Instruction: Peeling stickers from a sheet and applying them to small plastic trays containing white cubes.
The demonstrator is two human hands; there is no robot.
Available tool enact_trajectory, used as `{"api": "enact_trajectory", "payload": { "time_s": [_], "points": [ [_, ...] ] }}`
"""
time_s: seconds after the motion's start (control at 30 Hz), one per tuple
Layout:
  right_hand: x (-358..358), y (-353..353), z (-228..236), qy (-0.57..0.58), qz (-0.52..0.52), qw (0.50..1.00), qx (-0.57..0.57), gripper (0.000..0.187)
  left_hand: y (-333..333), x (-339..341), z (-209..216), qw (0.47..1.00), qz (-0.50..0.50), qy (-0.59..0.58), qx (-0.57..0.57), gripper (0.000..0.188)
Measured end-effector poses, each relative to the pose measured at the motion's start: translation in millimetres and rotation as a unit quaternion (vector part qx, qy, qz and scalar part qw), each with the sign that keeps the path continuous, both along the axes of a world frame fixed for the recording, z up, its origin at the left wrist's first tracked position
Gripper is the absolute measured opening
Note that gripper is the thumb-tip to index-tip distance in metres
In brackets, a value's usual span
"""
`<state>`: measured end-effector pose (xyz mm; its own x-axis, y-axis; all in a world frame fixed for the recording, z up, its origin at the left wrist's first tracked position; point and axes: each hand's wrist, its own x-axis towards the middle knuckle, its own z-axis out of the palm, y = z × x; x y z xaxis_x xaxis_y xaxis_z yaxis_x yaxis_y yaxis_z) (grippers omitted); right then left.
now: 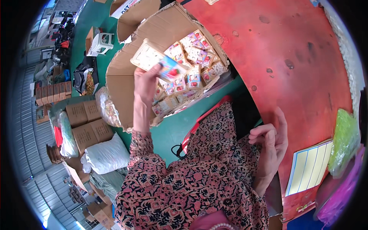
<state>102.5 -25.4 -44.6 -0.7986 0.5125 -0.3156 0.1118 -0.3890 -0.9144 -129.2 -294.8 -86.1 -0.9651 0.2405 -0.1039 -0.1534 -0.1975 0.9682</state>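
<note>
My left hand [147,82] grips a flat packet [149,56] between thumb and fingers. The packet has a cream, patterned part and a blue part with a red fruit picture. It is held above a large open cardboard box [119,82], where several similar small colourful packets [193,78] lie in a loose pile. At the edge of the red table, my right hand [270,147] is raised with its fingers loosely bent and apart, nothing visible in it.
The red table [306,84] fills the right side. On it lie a yellow lined sheet [309,166] and a green plastic bag [344,142]. Stacked brown cartons [86,122], a stuffed white sack [107,154] and a white plastic stool [102,43] stand on the left.
</note>
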Motion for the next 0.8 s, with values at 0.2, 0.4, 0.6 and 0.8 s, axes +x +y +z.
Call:
{"api": "enact_trajectory", "payload": {
  "time_s": [0.2,0.4,0.6,0.8],
  "points": [
    [-2,5,-8,-0.008,0.000,0.999,-0.033,0.066,-108,-53,-87,0.938,-0.018,-0.143,-0.314,0.028],
    [-2,9,-10,-0.017,-0.005,0.999,-0.028,0.067,-141,-73,-138,0.949,-0.013,-0.215,-0.232,0.035],
    [1,15,-9,-0.011,-0.014,0.999,-0.050,0.063,-168,-135,-199,0.875,0.002,-0.230,-0.427,0.039],
    [5,16,-13,-0.012,0.000,0.997,-0.074,0.051,-168,-132,-266,0.793,0.112,-0.028,-0.598,0.038]
  ]
}}
